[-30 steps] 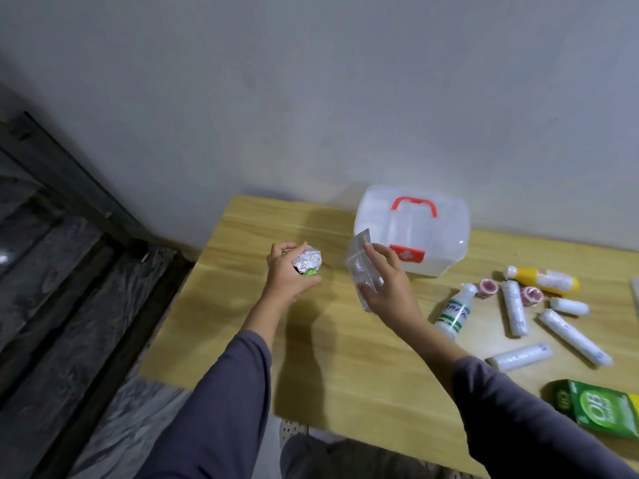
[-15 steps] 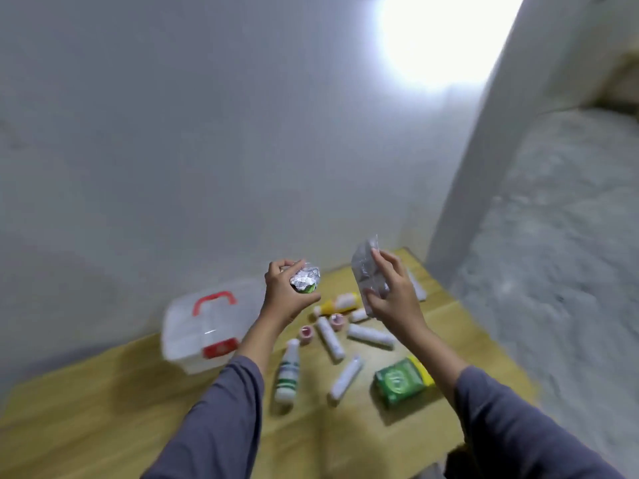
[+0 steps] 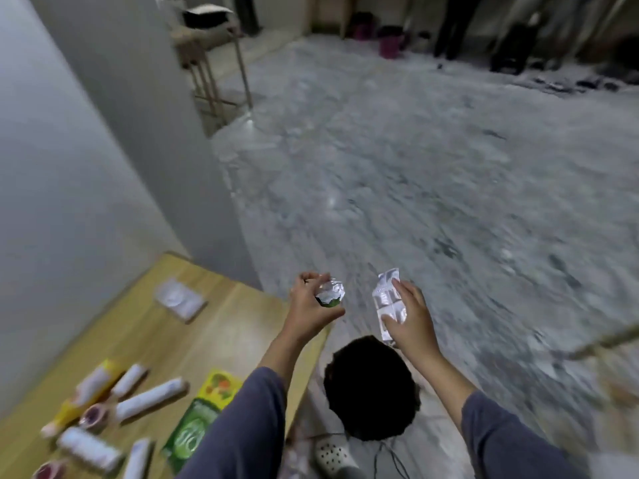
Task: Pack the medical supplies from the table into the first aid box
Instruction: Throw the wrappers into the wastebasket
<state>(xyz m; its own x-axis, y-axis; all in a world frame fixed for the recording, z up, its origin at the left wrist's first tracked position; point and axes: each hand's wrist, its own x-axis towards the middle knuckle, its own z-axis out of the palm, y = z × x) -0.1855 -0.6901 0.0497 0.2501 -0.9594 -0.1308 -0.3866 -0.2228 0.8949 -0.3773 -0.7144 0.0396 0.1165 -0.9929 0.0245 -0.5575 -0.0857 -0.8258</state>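
Note:
My left hand is closed around a crumpled silver foil wad with a green edge. A clear plastic packet is held upright in my right hand. Both hands hover past the right end of the wooden table, above the floor. On the table at lower left lie several white rolls, a yellow bottle, a pink tape roll, a green box and a flat white packet. The first aid box is out of view.
A round black bin stands on the grey marble floor just below my right hand, beside the table's end. A white clog and a cable lie near it. A grey wall corner rises on the left, with a wooden stool behind it.
The view has swung far to the right: the first aid box has left the frame and the floor and black bin have come in. Both hands keep the same hold on foil and packet.

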